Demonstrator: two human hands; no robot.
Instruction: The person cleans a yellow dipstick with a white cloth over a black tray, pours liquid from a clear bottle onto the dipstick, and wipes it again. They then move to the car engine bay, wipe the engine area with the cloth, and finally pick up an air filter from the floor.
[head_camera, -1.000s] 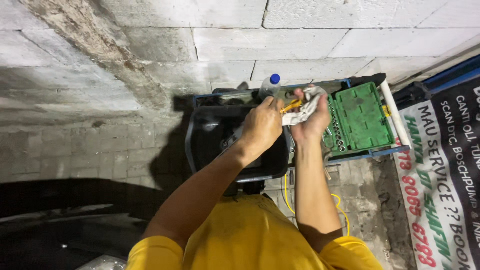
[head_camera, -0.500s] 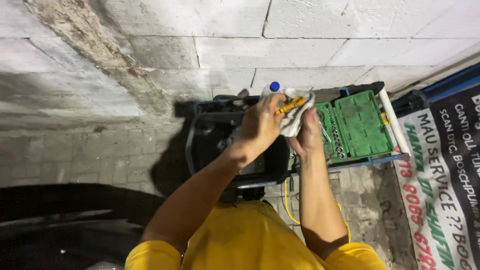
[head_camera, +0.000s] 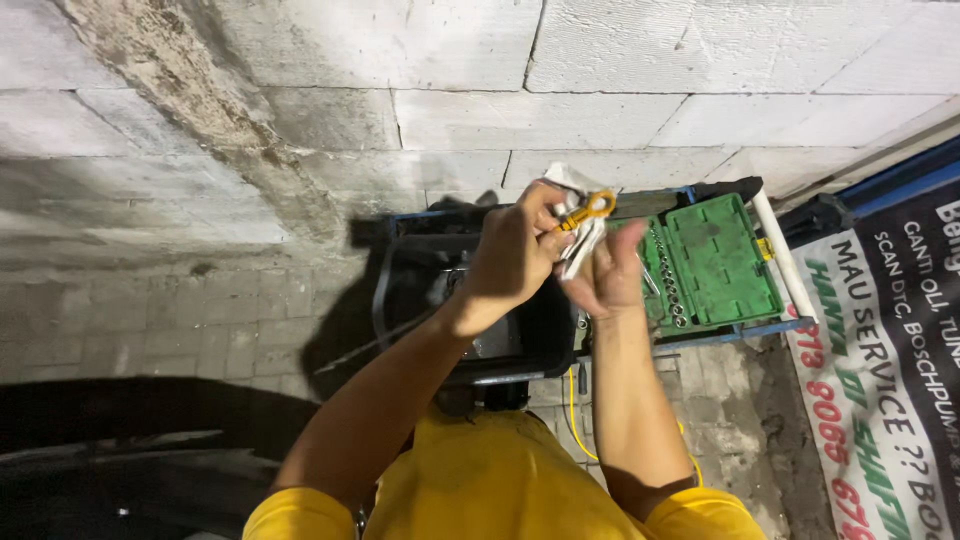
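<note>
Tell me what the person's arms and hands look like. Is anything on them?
Both arms are bare from the short yellow sleeves down. The left hand and right hand wear no gloves. I see no watch, ring or bracelet on them, though parts of the fingers are hidden.

The left hand (head_camera: 515, 255) covers most of the thin tool with the yellow ring-shaped handle (head_camera: 588, 211), so its shaft cannot be seen. The crumpled white cloth (head_camera: 580, 235) is partly hidden between the left hand and the right hand (head_camera: 605, 275). Both forearms screen much of the black tool tray (head_camera: 420, 290); its contents are too dark to tell. The small sockets in the open green plastic case (head_camera: 720, 260) are too small to tell apart. The printed banner (head_camera: 890, 380) is cut off by the right edge.
</note>
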